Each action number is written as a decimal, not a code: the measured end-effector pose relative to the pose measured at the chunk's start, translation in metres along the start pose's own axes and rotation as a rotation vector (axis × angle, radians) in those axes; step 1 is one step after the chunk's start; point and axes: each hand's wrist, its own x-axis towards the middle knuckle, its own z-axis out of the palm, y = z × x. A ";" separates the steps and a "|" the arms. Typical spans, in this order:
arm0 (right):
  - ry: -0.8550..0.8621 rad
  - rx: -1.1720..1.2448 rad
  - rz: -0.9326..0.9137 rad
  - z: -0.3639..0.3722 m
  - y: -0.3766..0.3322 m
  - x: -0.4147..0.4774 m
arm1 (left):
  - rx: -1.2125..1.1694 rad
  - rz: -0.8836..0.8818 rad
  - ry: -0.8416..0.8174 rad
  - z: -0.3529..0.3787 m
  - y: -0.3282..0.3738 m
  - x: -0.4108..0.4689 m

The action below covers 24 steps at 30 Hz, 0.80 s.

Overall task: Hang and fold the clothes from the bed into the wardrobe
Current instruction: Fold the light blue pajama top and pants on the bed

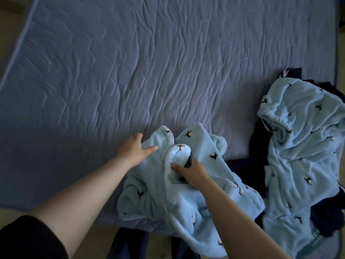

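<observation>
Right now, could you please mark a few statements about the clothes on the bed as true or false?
1. The left hand and the right hand both hold the near fleece top. True.
2. The second fleece garment hangs on a hanger. False: it lies crumpled on the bed, at the right.
3. Dark clothes lie under that second garment. True.
4. The near fleece top is neatly folded. False: it is rumpled and partly droops over the bed's near edge.

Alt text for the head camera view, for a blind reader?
Two bare hands grip a light blue fleece garment at the near edge of a quilted bed, the left hand its side, the right hand its trimmed edge. More fleece and dark clothes lie beside it.
</observation>
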 end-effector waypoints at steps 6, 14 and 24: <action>-0.049 -0.123 0.014 0.026 0.010 0.013 | -0.057 -0.205 -0.127 0.018 -0.023 0.018; -0.027 -0.044 -0.129 0.043 0.022 0.016 | -0.374 -0.010 -0.070 0.025 -0.036 0.004; 0.059 0.238 -0.224 0.000 0.010 -0.006 | -0.409 0.277 0.035 -0.021 0.008 -0.029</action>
